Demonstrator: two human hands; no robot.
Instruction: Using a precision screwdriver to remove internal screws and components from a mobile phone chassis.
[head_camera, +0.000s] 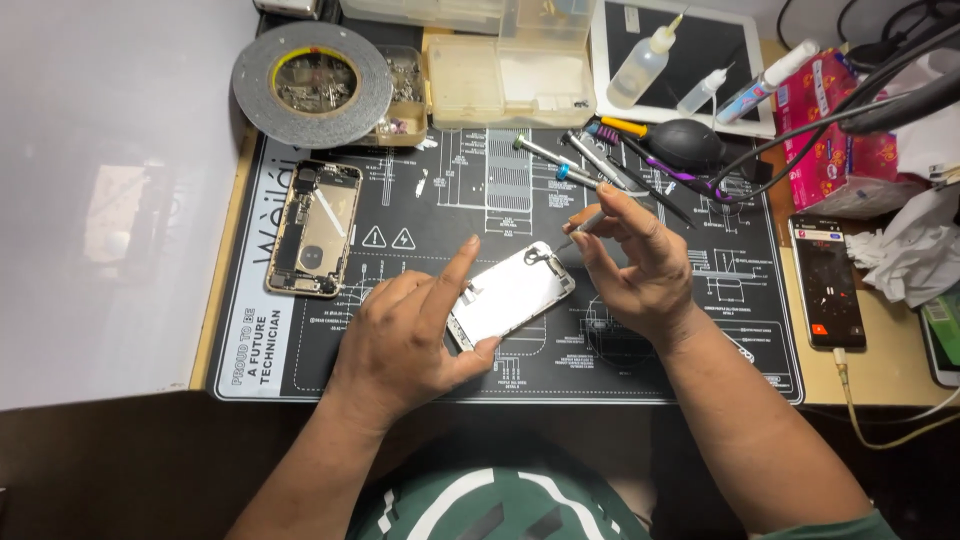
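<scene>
A detached phone screen panel (512, 293) lies back side up, silver, at the middle of the black repair mat (420, 200). My left hand (410, 335) steadies its near left corner with thumb and fingers, the index finger raised. My right hand (635, 265) pinches slim tweezers (588, 226) whose tip reaches the small part at the panel's far right corner. An opened phone body (315, 227), its insides showing, rests on the mat's left side.
Several screwdrivers (565, 160) and a black air blower (690, 140) lie at the mat's far edge. A tape roll (312, 70) and parts boxes (510, 80) stand behind. Squeeze bottles (640, 65), a pink packet (835, 135), a lit phone (826, 280) and crumpled tissue (915, 250) sit right.
</scene>
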